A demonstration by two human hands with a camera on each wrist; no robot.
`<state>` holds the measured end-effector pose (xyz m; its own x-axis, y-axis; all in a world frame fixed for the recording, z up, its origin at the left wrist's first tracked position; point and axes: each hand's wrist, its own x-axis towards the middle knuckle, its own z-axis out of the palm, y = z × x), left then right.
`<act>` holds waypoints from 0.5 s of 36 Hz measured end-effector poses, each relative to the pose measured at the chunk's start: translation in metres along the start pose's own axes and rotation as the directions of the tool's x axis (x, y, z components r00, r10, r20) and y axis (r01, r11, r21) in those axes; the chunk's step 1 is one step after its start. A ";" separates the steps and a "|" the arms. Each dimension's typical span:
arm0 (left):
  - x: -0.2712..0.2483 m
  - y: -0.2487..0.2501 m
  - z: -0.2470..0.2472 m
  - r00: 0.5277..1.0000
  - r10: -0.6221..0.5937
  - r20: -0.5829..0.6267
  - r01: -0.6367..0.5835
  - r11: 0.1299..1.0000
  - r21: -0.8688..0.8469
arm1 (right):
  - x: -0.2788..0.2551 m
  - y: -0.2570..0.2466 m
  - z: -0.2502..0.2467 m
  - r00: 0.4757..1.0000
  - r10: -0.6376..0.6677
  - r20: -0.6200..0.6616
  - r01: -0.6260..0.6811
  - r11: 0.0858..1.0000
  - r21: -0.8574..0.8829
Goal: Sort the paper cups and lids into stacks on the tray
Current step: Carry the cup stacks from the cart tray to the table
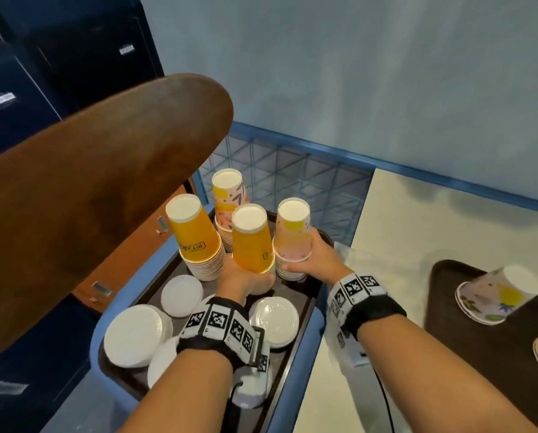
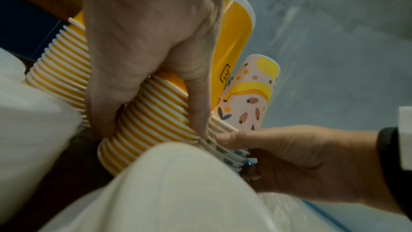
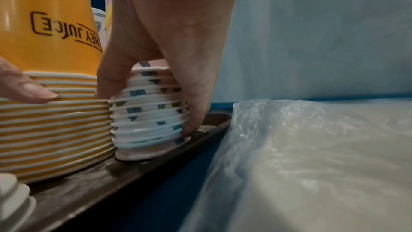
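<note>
A dark brown tray carries four stacks of upside-down paper cups at its far end and piles of white lids at its near end.

The left hand grips the near orange cup stack low down, where the rims bunch up. The left wrist view shows the thumb on one side and the fingers curled round the other. A second orange stack stands by the tray's far left edge.

The right hand holds the fruit-print cup stack by the tray's right edge. Its fingers curl round the far side and its thumb presses the near side. The right wrist view shows this stack tipped a little, with its bottom rim on the sloping lip of the tray. Its rims touch the orange stack beside it. Another fruit-print stack stands at the far edge.

I think the step now is setting both stacks down straight. To do it well, the right hand should slide its stack off the lip and onto the flat part, so it does not lean or fall off the edge. Holding low is good, because a squeeze up high could crush the thin cups. A small gap between stacks would stop them knocking together.

One more fruit-print cup lies on its side on another tray to the right, so more sorting seems left.
</note>
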<state>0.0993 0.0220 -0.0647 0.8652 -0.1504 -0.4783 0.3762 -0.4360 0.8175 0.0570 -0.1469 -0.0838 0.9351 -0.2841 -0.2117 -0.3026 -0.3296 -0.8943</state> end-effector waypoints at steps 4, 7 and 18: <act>0.003 0.006 0.001 0.994 0.105 -0.002 -0.105 0.992 -0.076 | -0.010 -0.006 -0.002 0.994 -0.060 -0.088 0.069 0.992 0.105; -0.009 0.018 0.000 0.969 0.248 0.001 -0.247 0.966 -0.080 | -0.022 -0.017 -0.009 0.983 -0.111 -0.146 0.138 0.973 0.187; -0.075 0.052 0.033 0.845 0.519 0.131 -0.510 0.855 -0.097 | -0.113 -0.028 -0.064 0.903 -0.141 -0.405 0.276 0.914 0.298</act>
<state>0.0435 -0.0186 0.0031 0.8827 -0.4694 -0.0220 -0.0872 -0.2096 0.9739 -0.0523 -0.1637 -0.0098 0.8125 -0.5753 0.0944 0.0364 -0.1117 -0.9931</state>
